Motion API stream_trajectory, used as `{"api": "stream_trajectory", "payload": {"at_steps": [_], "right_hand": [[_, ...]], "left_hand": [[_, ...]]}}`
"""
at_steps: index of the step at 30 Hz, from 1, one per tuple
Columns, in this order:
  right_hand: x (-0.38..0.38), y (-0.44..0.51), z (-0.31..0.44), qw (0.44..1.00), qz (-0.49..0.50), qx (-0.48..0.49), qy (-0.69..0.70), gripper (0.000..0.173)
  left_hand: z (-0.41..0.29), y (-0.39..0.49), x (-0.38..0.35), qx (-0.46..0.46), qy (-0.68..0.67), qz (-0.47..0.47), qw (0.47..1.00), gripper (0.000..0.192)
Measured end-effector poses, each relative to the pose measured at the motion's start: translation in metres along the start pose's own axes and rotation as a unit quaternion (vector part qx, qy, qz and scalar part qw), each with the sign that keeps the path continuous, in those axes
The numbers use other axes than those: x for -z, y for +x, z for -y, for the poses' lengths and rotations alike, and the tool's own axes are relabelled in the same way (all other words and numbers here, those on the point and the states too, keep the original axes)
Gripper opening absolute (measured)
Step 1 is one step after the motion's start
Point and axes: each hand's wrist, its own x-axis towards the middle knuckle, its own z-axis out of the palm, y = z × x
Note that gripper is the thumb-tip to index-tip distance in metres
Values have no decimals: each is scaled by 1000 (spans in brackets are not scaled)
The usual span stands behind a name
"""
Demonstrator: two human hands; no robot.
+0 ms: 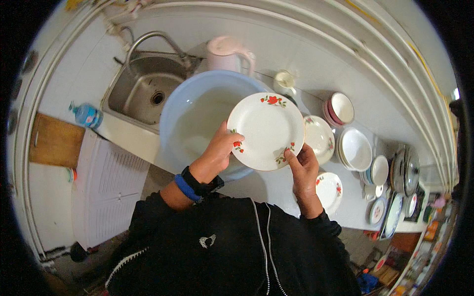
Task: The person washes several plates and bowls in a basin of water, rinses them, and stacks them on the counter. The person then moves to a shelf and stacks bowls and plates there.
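A white plate with red flowers [266, 129] is held face up between both my hands, above the right part of a large blue basin [177, 107] with cloudy water in it. My left hand [217, 150] grips the plate's left rim, thumb on the face. At the lower right rim, my right hand [304, 170] pinches it with the thumb on top. Partly behind the plate and my right hand, a flowered dish [319, 138] and another red-flowered plate [327, 192] lie on the white counter [281, 188].
A steel sink [142, 100] with a faucet [159, 35] is at the upper left, a blue bottle [88, 115] beside it. Behind the basin stand a pink pitcher [224, 55] and a cup [284, 82]. Stacked bowls [355, 148] and a lidded pot [405, 170] stand to the right.
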Motion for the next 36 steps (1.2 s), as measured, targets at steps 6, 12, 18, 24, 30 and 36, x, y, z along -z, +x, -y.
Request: {"api": "stream_trajectory", "payload": {"at_steps": [6, 12, 18, 24, 30, 36], "right_hand": [[-92, 30, 4, 996, 71, 6, -47, 38], [-214, 83, 68, 938, 115, 231, -231, 42], [-317, 121, 111, 819, 81, 473, -315, 56], [-359, 130, 122, 750, 117, 569, -316, 55], [-373, 126, 120, 718, 142, 595, -331, 56], [-371, 116, 120, 711, 153, 611, -313, 56]], "left_hand": [[-36, -4, 86, -45, -93, -38, 994, 60], [-125, 40, 163, -112, -129, -21, 985, 48], [-207, 74, 219, -223, -151, 26, 963, 43], [-228, 90, 262, -268, -161, 41, 949, 25], [-223, 101, 286, -279, -224, 84, 930, 10], [-224, 90, 285, -289, -240, 129, 918, 19]]}}
